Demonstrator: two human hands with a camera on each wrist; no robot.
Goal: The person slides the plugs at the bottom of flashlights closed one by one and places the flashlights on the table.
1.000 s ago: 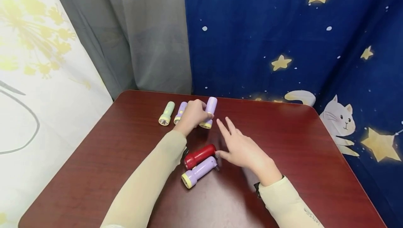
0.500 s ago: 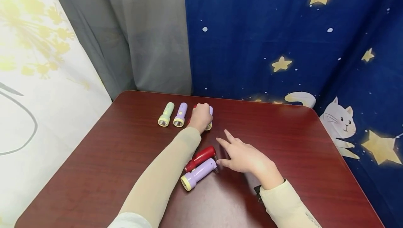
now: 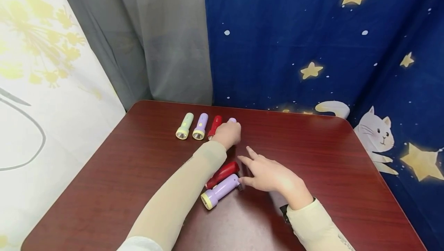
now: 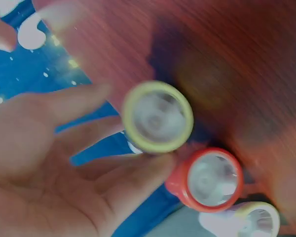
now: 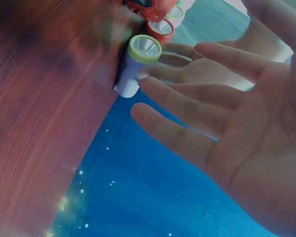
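The purple torch [image 4: 158,118] lies at the relaxed left hand [image 3: 228,133]; right hand [image 3: 272,174] spread. The red torch [image 3: 216,123] leftward shows more than before.

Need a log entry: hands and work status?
Right hand open, empty. Left hand at far row's rightmost lavender yellow-rimmed plastic flashlight, grip unclear. Red plastic flashlight close alongside.

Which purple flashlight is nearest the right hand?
The front purple flashlight, its tail close to the right hand, lying alongside a red flashlight. The other two purple ones are farther off, in the back row.
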